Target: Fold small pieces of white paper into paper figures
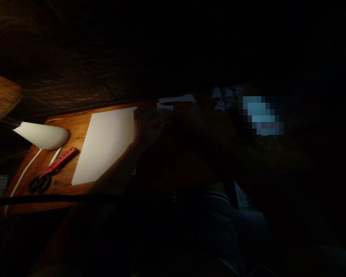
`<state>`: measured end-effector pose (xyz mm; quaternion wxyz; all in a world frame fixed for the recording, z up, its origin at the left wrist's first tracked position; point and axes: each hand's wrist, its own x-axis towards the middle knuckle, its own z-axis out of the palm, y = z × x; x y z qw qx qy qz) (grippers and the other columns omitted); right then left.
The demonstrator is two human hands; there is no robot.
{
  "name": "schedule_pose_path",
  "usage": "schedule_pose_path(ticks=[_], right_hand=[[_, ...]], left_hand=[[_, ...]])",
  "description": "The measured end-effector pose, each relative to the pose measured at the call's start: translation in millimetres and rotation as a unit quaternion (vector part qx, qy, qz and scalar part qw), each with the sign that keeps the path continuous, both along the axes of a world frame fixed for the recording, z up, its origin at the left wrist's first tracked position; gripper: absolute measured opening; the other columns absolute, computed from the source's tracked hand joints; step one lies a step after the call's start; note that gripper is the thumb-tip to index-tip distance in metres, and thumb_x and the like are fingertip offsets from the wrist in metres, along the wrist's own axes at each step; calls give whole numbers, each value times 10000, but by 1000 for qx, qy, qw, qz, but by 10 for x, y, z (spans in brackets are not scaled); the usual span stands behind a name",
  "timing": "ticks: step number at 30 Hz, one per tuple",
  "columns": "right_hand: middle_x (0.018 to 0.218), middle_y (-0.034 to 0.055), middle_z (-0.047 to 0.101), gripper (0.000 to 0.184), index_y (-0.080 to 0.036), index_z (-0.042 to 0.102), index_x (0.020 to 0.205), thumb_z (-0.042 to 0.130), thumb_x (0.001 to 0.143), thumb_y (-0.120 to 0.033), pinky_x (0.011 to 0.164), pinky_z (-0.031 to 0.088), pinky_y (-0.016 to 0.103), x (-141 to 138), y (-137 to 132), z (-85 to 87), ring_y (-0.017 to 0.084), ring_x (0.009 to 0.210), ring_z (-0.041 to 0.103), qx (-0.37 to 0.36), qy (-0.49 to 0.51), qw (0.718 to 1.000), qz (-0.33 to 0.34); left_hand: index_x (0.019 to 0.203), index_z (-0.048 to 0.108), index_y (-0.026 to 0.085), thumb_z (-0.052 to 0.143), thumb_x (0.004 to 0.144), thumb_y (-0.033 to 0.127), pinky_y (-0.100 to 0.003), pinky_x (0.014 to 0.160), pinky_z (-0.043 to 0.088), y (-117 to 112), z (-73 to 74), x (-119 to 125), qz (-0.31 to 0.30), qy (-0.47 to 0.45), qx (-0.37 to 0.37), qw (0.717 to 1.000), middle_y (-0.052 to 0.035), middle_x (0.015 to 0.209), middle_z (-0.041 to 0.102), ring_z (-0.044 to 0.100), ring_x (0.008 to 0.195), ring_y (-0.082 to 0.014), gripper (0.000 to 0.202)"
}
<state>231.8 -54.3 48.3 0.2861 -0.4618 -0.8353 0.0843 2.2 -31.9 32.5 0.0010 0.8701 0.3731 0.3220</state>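
Observation:
My left hand (pixel 147 125) is in front of me at the right edge of a large stack of white paper (pixel 106 142). Its fingers are curled around a small pale piece of paper (pixel 165 114), only partly visible. Close beside it, deep in shadow, my right hand (pixel 187 115) meets the same spot with its fingers bent inward. Whatever lies in its grip is lost in the dark. Behind both hands are some smaller white sheets (pixel 187 98) with a dark, slim pointed object (pixel 167 103) across them.
A white lamp (pixel 43 135) with a cord stands at the left of the wooden table (pixel 66 175). Near it lie black-handled scissors (pixel 40 184) and a red perforated strip (pixel 60 161). Several small folded paper pieces (pixel 220 104) sit at back right, beside a pixelated bright patch (pixel 261 115).

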Motion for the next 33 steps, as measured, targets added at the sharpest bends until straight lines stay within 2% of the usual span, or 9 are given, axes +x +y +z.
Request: schedule_pose_path(ticks=[3, 9, 18, 24, 29, 33], right_hand=[[990, 89, 726, 238, -180, 778, 906, 634, 972, -358, 793, 435, 355, -6, -3, 3, 246, 939, 643, 5, 8, 1000, -1], [977, 102, 718, 198, -175, 769, 893, 663, 916, -341, 797, 418, 366, -9, 21, -26, 262, 946, 638, 1, -5, 1000, 0], [1029, 116, 725, 163, -173, 759, 891, 657, 901, -300, 754, 384, 353, -21, 0, -16, 261, 947, 625, -3, -16, 1000, 11], [1007, 101, 727, 130, -188, 749, 861, 652, 894, -267, 714, 350, 347, -22, 12, -51, 241, 888, 610, 0, -19, 1000, 11], [1005, 104, 730, 134, -176, 754, 869, 672, 913, -273, 704, 329, 337, -26, -21, -30, 232, 874, 630, -18, -28, 999, 8], [1027, 110, 738, 132, -172, 760, 909, 683, 911, -279, 716, 334, 329, -10, -16, -48, 238, 898, 639, -10, -23, 1000, 6]], left_hand=[[896, 685, 252, 693, 950, 384, -545, 1041, 477, 0, -4, 2, 1, -9, 6, 1000, -51, 1047, 739, 666, 1106, -298, 143], [997, 710, 261, 687, 959, 414, -513, 1063, 475, -20, -7, 30, -12, -17, -4, 1000, -57, 1065, 736, 665, 1107, -287, 160], [934, 687, 257, 707, 958, 442, -509, 1034, 513, -24, 2, 21, -25, -18, -1, 1000, -55, 1032, 736, 674, 1076, -276, 188], [810, 639, 252, 643, 1007, 547, -503, 998, 522, -11, -4, 31, -42, -36, 1, 998, -33, 1027, 733, 670, 1035, -249, 355], [826, 636, 256, 693, 978, 449, -484, 1005, 521, -32, -4, 31, -41, -27, -14, 999, -41, 1056, 726, 662, 1062, -255, 252], [829, 635, 249, 707, 948, 403, -430, 901, 554, -20, -48, 28, -62, -68, -13, 996, -47, 1048, 706, 660, 1014, -243, 207]])
